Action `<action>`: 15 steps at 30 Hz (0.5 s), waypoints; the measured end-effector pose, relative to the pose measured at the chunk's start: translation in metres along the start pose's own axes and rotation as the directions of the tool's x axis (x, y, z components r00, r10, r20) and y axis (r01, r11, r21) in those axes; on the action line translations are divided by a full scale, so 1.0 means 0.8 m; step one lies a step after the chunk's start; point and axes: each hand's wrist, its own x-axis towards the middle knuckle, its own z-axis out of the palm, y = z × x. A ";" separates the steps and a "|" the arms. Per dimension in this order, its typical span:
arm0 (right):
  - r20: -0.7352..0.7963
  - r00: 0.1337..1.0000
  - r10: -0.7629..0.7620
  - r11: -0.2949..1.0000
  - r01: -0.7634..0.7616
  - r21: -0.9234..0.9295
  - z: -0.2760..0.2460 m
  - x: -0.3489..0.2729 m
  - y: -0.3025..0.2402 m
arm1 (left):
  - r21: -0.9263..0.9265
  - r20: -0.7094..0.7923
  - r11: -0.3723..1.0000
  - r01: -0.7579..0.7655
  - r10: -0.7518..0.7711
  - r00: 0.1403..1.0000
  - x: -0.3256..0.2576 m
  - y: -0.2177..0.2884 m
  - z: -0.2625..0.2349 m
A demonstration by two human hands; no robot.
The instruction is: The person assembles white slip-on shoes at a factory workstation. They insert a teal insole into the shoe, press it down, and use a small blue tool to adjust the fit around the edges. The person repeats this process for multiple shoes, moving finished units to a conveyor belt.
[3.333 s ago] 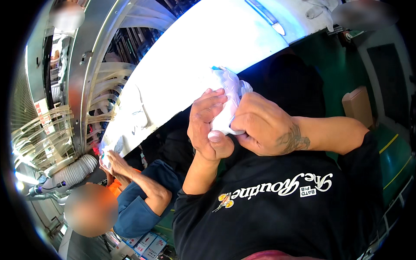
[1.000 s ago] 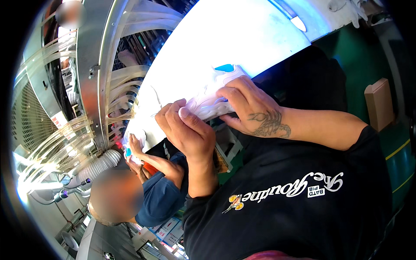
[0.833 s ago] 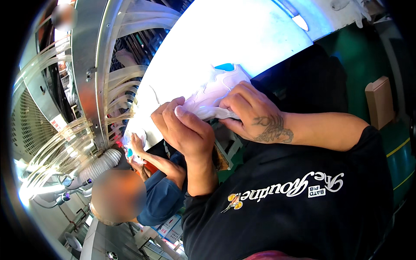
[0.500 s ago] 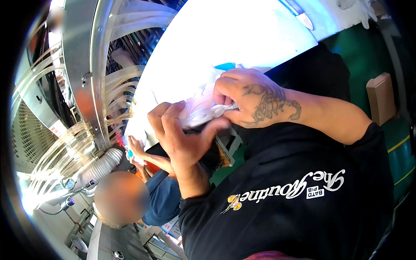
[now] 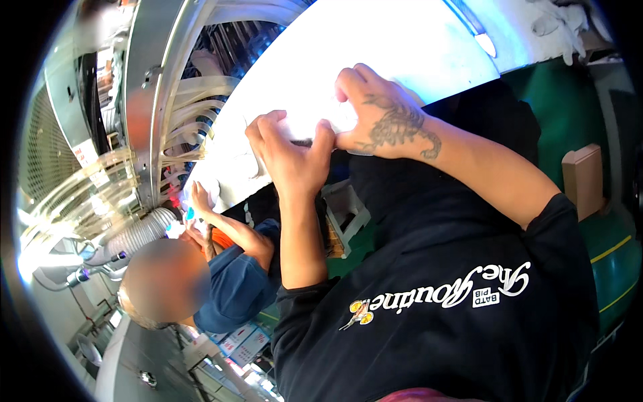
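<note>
Between my hands, at the near edge of a glaring white worktable [image 5: 382,40], is a white piece [image 5: 309,120], washed out by the light; I cannot make out its kind. My left hand [image 5: 288,151] grips its left end, fingers curled over the far side and thumb on the near side. My right hand [image 5: 382,114] is closed on the right end, its fingers bent and partly hidden behind the knuckles. A small dark spot shows on the piece beside my left thumb.
To the left a co-worker in a dark blue shirt [image 5: 241,288] handles a white and blue item [image 5: 190,214]. Clear tubes [image 5: 194,114] run along the metal machine. White gloves [image 5: 569,30] lie at the far right. A cardboard box [image 5: 581,181] stands on the green floor.
Both hands have shifted farther onto the table with the white piece. Its wavy edge and blue patch no longer show. The co-worker's hands have moved a little to the left.
</note>
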 end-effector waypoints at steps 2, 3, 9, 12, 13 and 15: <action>0.012 0.999 -0.031 1.000 0.031 -0.001 -0.011 -0.007 0.020 | -0.107 -0.036 0.991 0.075 -0.079 0.996 0.004 -0.018 0.012; 0.049 0.998 0.044 0.998 -0.046 0.042 -0.021 -0.008 0.030 | -0.158 -0.059 0.981 0.112 -0.123 0.991 0.002 -0.031 0.015; -0.191 0.934 -0.302 0.863 0.353 0.362 -0.071 -0.019 0.034 | -0.906 0.390 0.049 0.421 -0.297 0.872 -0.036 -0.015 0.086; -0.253 0.832 -0.493 0.828 0.538 0.155 -0.108 0.003 -0.016 | -0.836 0.532 0.110 0.538 -0.075 0.843 -0.016 0.048 0.051; -0.159 0.871 -0.464 0.871 0.481 0.095 -0.117 0.007 -0.024 | -0.905 0.416 0.078 0.417 -0.029 0.909 -0.012 0.064 0.035; -0.046 0.953 -0.301 0.950 0.303 0.074 -0.115 0.012 -0.035 | -0.960 0.210 0.195 0.202 0.021 0.977 -0.013 0.081 0.013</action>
